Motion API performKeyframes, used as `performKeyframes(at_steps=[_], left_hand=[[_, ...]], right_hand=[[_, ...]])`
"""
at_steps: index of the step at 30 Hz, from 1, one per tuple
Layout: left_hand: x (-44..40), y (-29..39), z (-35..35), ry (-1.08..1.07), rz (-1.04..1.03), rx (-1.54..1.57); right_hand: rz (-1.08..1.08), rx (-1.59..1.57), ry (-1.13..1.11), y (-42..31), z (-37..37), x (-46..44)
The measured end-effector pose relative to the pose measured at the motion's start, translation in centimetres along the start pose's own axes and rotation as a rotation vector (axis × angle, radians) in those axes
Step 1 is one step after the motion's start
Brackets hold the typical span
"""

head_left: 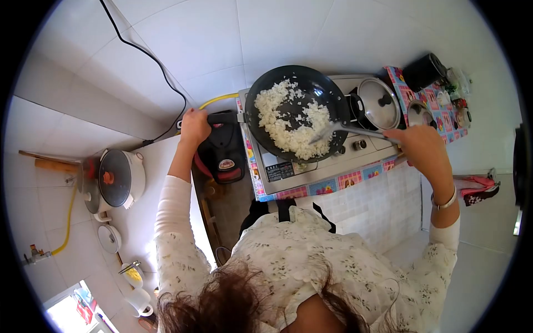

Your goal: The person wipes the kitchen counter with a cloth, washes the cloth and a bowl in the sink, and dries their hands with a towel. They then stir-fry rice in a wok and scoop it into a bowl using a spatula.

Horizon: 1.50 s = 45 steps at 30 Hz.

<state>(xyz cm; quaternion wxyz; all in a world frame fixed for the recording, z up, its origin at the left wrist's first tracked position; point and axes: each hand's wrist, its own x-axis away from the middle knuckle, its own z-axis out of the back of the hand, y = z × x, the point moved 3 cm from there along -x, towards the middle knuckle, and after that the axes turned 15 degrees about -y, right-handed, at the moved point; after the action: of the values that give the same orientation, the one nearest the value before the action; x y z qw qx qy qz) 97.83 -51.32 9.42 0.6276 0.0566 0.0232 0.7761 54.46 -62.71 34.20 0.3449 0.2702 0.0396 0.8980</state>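
A: What is the left hand (195, 126) doing?

B: It's closing around the outer end of the long handle (223, 117) of the wok (319, 89), its fingers curling shut.

A: And the right hand (425, 149)?

B: That one is gripping the far end of a metal spatula (361, 131), with a bracelet (446, 201) circling the wrist. The spatula's blade is reaching over the wok, lying against the white rice (272, 119). I can't tell how each finger is pressing.

A: Where is the rice sitting?

B: Inside the dark wok, spreading in a rough curve along the left and near sides, with loose grains dotting the bare part. The wok is resting on the left side of the stove (300, 175).

A: Anything beside it?

B: 1 pot with a glass lid (376, 100) is sitting on the stove's right side. A black appliance (225, 147) is lying left of the stove, and 1 white cooker (136, 175) is standing on the pale surface (161, 194) farther left.
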Motion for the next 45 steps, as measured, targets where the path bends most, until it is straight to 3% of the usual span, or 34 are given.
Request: performKeyframes(at_steps=[1,4,7,13,16,22,25,31,37,41,45], left_hand=[[0.1,0.1,0.1,0.039,-0.023,-0.006],[0.1,0.0,0.1,0.06,-0.037,0.008],[0.2,0.0,0.3,-0.06,0.03,0.034],[0.0,-0.2,0.0,-0.035,0.044,0.028],[-0.1,-0.6,-0.2,-0.013,0.041,-0.012],[0.0,-0.3,1.9,0.028,0.028,-0.063],[0.0,-0.4,1.6,0.026,0.044,-0.05],[0.6,-0.5,1.0,-0.002,0.05,-0.049],[1.0,-0.1,1.4,0.088,0.006,-0.015],[1.2,-0.1,1.4,0.093,0.037,-0.026],[1.1,-0.1,1.4,0.064,0.049,-0.047]], right_hand=[[-0.009,0.014,-0.034,0.1,-0.2,0.2],[0.169,0.062,0.254,-0.9,-3.0,-2.5],[0.074,-0.025,0.231,-1.3,-2.9,-4.5],[0.063,-0.106,0.234,-3.6,-5.2,-8.7],[0.146,-0.143,0.144,-4.0,-5.0,-6.9],[0.018,-0.029,0.029,-0.9,-2.7,-0.5],[0.094,-0.025,0.132,-2.9,-4.4,-2.7],[-0.075,-0.267,0.154,-2.9,-4.3,-6.1],[0.115,-0.403,0.244,-4.7,-5.6,-12.5],[0.179,-0.158,0.049,-6.8,-2.9,-10.2],[0.22,0.021,0.163,-3.7,0.4,-5.3]])
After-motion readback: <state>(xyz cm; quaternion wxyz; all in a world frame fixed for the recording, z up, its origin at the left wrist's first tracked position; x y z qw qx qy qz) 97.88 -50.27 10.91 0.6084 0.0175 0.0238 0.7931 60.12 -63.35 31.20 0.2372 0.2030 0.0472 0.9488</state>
